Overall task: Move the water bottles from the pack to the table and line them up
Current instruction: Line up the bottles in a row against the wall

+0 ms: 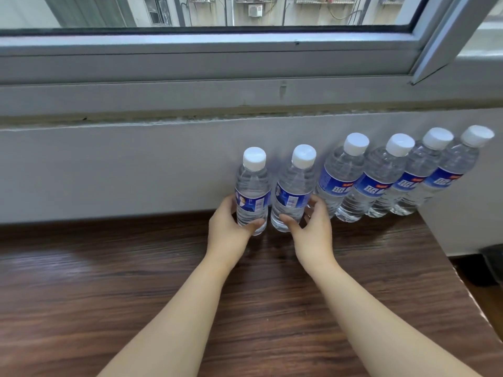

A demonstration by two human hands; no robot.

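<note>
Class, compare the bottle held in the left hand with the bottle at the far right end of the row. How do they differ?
The left-hand bottle is gripped by the left hand; the far-right bottle stands untouched. The left-hand bottle's label shows a barcode side; the far-right bottle's label shows large white lettering. Both are clear, white-capped, blue-labelled, and upright on the table.

Both bare forearms reach forward from the lower edge of the view, angled slightly toward each other, wrists straight. The left hand (227,227) is curled around the lower part of a bottle (251,191), thumb across the near face and fingers wrapped behind on the left. The right hand (310,229) grips the neighbouring bottle (292,189) the same way, thumb pressed low on the near face, fingers spread round the right side. The two thumbs point toward each other.
</note>
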